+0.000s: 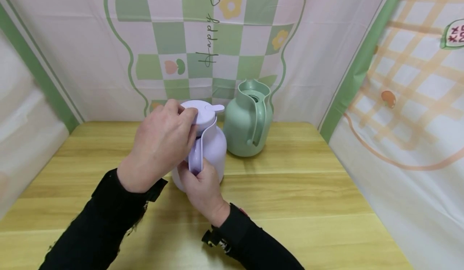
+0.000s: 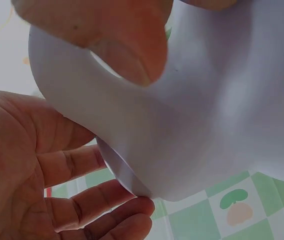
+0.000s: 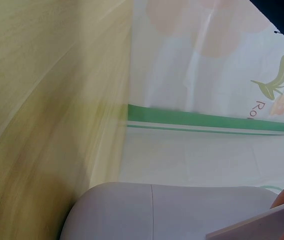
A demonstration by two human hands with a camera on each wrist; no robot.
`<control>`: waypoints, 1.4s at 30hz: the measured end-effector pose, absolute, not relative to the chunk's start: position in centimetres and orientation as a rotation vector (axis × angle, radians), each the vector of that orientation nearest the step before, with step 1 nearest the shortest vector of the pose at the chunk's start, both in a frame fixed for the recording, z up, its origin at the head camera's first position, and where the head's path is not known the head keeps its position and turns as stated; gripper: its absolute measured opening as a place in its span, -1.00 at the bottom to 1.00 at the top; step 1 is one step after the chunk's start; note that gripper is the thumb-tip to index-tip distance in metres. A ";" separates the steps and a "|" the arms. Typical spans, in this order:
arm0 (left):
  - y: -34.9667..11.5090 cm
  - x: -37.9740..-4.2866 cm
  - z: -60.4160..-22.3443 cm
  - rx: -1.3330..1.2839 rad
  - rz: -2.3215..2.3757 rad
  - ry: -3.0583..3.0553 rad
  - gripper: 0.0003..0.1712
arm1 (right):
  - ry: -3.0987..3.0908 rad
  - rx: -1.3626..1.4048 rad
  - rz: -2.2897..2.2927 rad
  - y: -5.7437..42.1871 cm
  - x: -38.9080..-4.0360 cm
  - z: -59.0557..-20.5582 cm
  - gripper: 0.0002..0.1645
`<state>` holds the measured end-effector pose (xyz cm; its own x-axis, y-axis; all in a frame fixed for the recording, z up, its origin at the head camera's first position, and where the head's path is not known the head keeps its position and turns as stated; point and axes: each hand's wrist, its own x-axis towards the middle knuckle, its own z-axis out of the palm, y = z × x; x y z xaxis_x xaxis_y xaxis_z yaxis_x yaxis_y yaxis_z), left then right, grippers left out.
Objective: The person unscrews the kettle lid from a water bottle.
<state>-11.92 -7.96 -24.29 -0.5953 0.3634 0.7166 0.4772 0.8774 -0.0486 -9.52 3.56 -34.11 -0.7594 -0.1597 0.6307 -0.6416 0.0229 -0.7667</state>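
Observation:
A lavender thermos jug stands upright on the wooden table, its handle facing me. My left hand reaches over the top and holds the round lavender lid at its left side. Whether the lid is fully seated cannot be told. Low on the handle, my right hand grips the jug. In the left wrist view, fingers of the right hand curl behind the handle, beneath the left thumb. The right wrist view shows the jug's smooth side close up, with a sliver of fingers.
Just behind and to the right stands a green thermos jug, its top uncovered and its handle toward me. The wooden table runs back to a printed checkered curtain. More printed curtains close off both sides.

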 end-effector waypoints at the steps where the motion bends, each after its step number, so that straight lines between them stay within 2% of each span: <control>1: -7.9 -11.9 -24.3 -0.601 -0.191 -2.264 -0.84 | -1.943 0.815 1.787 3.5 -9.7 -34.5 -0.90; 6: -7.9 -11.9 -24.4 -0.585 -0.206 -2.242 -0.86 | -1.956 0.794 1.784 3.3 -10.9 -36.4 -0.89; 13: -7.9 -12.2 -24.4 -0.579 -0.229 -2.213 -0.87 | -1.953 0.784 1.766 3.3 -11.3 -37.0 -0.84; 21: -7.8 -12.8 -24.4 -0.615 -0.230 -2.149 -0.74 | -1.946 0.789 1.774 3.3 -11.5 -37.1 -0.86; 30: -7.8 -13.4 -24.4 -0.636 -0.269 -2.171 -0.64 | -1.956 0.783 1.772 3.5 -11.4 -37.0 -0.76; 37: -7.8 -14.0 -24.4 -0.657 -0.286 -2.163 -0.57 | -1.957 0.763 1.807 3.4 -11.4 -36.9 -0.81; 42: -8.0 -14.6 -24.4 -0.695 -0.298 -2.156 -0.48 | -1.954 0.768 1.818 3.4 -11.4 -36.7 -0.72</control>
<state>-14.57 -7.95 -24.42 -0.5017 0.3764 0.7789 0.5734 0.8188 -0.0263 -11.43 3.38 -36.73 -0.7865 -0.1433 0.6008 -0.6096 0.0234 -0.7924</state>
